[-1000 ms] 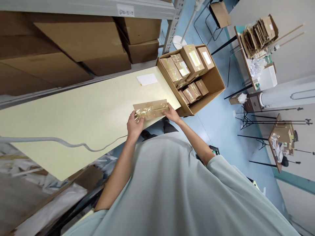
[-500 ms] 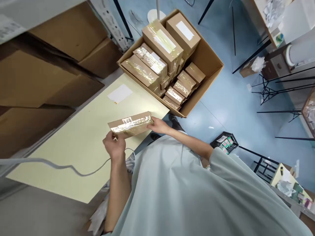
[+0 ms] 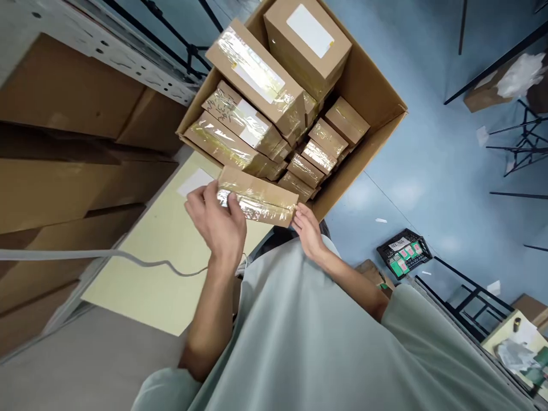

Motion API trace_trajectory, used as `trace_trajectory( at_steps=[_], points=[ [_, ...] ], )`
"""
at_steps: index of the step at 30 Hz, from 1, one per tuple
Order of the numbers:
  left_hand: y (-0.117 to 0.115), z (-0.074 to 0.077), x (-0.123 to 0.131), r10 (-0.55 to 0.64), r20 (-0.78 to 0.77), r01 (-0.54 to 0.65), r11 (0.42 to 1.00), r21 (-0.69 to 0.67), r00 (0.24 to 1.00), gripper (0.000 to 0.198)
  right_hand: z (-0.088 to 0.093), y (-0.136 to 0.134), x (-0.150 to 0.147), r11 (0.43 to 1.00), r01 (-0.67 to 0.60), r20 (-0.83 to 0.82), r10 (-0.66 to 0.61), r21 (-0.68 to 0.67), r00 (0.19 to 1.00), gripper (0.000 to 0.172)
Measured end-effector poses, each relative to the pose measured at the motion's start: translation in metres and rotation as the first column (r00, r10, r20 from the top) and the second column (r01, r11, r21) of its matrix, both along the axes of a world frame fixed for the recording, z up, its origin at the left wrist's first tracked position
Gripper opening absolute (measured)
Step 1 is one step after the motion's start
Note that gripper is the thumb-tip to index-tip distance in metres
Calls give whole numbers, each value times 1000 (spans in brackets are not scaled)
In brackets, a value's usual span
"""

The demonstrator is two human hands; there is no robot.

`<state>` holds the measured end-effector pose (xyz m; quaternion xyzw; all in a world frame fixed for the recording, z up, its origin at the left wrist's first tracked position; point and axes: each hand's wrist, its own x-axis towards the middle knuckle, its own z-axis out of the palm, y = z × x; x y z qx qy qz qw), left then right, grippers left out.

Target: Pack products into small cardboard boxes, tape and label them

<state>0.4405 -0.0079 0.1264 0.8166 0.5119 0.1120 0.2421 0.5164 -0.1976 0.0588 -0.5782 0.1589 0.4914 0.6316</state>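
Note:
Between my two hands is a long, flat cardboard box (image 3: 261, 197) sealed with shiny clear tape, held just above the table's edge. My left hand (image 3: 218, 220) is closed around its left end, thumb on the near side. The fingers of my right hand (image 3: 306, 228) grip the right end. Just beyond it stands a large open carton (image 3: 372, 137) filled with taped cardboard boxes. Larger boxes with white labels, such as the one at the back (image 3: 306, 48), fill its left and rear. Several small boxes (image 3: 321, 155) stand in a row along its right side.
A pale yellow table (image 3: 158, 274) carries a white paper (image 3: 197, 181) and a grey cable (image 3: 141, 261). Shelving with cardboard cartons (image 3: 68, 194) borders the left. A black crate (image 3: 405, 253) with green-and-white packs sits at the right on the blue floor (image 3: 428, 165).
The held box has come nearer the large carton and turned, its right end now lower. My left hand has shifted onto its top left. My view has moved closer to the carton.

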Motion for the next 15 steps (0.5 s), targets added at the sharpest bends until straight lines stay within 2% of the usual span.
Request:
trace_trajectory(
  at_steps=[2,4,6,8,10,12,15],
  points=[
    [-1,3,13,-15,-12,15,1000,-28,1000,54,-6,2,3,1000,11,-83,-11,-9,997,70],
    [-5,6,24,-28,-11,28,998,-56,1000,55,-6,-2,10,1000,3,-95,-2,3,995,66],
    [-7,4,37,-58,6,58,993,-100,998,57,-6,-11,21,1000,14,-48,-15,-7,999,62],
    [-9,-7,53,-99,23,102,981,-162,995,57,-8,-22,36,998,34,27,-32,-57,999,61],
    [-8,-29,70,-144,29,147,962,-231,989,55,-18,-29,53,992,46,96,-34,-119,995,62],
    [-5,-60,87,-183,20,180,937,-300,983,52,-34,-31,66,984,47,146,-22,-170,989,65],
    [-2,-109,102,-189,-44,154,895,-418,981,52,-62,-31,76,973,-64,195,108,-220,975,66]
  ],
)
